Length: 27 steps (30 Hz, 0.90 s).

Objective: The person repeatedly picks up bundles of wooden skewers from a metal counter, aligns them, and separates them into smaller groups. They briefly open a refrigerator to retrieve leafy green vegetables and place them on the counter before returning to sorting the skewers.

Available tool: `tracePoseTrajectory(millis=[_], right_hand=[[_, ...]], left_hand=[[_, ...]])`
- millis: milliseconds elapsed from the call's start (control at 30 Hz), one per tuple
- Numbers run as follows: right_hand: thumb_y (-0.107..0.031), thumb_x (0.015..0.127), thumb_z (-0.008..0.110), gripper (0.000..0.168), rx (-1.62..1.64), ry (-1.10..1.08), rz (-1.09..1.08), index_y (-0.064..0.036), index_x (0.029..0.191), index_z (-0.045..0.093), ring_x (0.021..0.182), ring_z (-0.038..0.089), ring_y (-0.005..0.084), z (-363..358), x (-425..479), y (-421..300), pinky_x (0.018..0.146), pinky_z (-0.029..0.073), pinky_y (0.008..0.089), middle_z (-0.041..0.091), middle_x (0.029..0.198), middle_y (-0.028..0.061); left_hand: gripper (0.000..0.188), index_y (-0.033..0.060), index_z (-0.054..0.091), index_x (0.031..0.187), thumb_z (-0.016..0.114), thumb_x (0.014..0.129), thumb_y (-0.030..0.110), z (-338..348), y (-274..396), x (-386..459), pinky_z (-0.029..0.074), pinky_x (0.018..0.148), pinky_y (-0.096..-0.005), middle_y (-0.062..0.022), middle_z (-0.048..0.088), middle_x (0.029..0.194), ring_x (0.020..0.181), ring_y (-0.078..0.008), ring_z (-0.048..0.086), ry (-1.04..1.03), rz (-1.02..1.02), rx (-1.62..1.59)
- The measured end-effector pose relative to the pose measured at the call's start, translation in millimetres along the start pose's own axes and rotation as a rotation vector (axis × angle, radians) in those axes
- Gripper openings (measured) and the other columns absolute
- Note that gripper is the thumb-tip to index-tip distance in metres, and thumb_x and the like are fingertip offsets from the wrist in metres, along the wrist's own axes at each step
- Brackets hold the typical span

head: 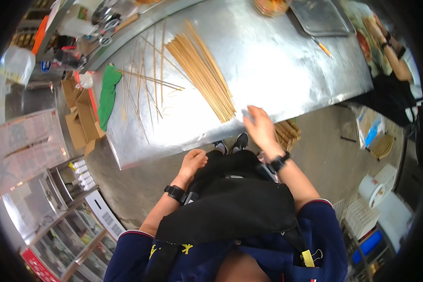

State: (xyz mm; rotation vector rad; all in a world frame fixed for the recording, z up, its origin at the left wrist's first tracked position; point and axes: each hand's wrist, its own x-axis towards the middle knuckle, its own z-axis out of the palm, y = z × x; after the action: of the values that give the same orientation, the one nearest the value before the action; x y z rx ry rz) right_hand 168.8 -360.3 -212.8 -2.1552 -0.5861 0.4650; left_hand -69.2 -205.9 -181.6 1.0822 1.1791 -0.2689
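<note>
My right hand (261, 127) hovers at the front edge of the metal table (289, 88), fingers apart and nothing seen in them. Just left of it lies a bundle of thin bamboo skewers (201, 77), fanned slightly and pointing away from me. My left hand (194, 164) is in front of my black apron (229, 208), off the table, with its fingers curled in and no object visible in it. Loose skewers (155, 83) are scattered across the left part of the tabletop. A green cloth (109, 97) lies crumpled along the left edge.
A metal tray (319, 17) and a thin yellow-handled tool (323, 48) are at the far right. Another person's hands (375, 31) are beyond the table's right end. Cardboard boxes (84, 118) stand left. Bundled brown sticks (287, 134) are below the front edge.
</note>
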Motion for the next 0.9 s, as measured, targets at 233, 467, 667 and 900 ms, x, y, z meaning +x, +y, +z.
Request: tracePoseTrajectory(millis=[233,467,667,900], right_hand=[[-0.018,0.071,0.069,0.07,-0.548,-0.149,-0.215,0.005,0.126,0.033,0.101,0.05,0.0331,115.3,64.6,-80.7,0.082,0.045,0.0399,0.049,0.109,0.0221],[-0.012,0.069,0.065,0.064,-0.616,-0.289,0.024,0.009,0.122,0.035,0.078,0.061,0.0352,142.5,115.2,-82.3,0.071,0.051,0.0381,0.06,0.085,0.0197],[-0.015,0.066,0.059,0.022,0.112,-0.51,0.345,0.005,0.074,0.06,0.066,0.059,0.0266,89.1,126.1,-73.5,0.063,0.046,0.0356,0.06,0.071,0.0155],[-0.007,0.076,0.055,0.019,0.414,-0.595,0.4,0.0,0.093,0.05,0.056,0.055,0.0148,65.0,66.9,-91.5,0.052,0.046,0.0268,0.055,0.07,0.0072]], left_hand=[[0.025,0.0018,0.057,0.098,0.055,0.088,0.025,-35.3,-11.2,-6.7,0.045,0.068,-0.0237,-0.005,0.061,0.084,0.074,-0.0113,0.056,0.114,0.095,-0.151],[0.026,0.002,0.057,0.099,0.055,0.088,0.025,-58.1,-17.5,-9.7,0.046,0.068,-0.0242,-0.0058,0.061,0.086,0.075,-0.0115,0.056,0.175,0.068,-0.222],[0.027,0.0028,0.057,0.1,0.056,0.088,0.027,-50.9,12.6,1.4,0.046,0.067,-0.0245,-0.0054,0.06,0.085,0.075,-0.012,0.056,0.054,0.086,-0.257],[0.031,0.0005,0.056,0.096,0.059,0.086,0.03,-6.6,103.7,56.2,0.042,0.063,-0.0231,-0.0036,0.057,0.081,0.071,-0.0112,0.052,-0.014,0.442,-0.115]])
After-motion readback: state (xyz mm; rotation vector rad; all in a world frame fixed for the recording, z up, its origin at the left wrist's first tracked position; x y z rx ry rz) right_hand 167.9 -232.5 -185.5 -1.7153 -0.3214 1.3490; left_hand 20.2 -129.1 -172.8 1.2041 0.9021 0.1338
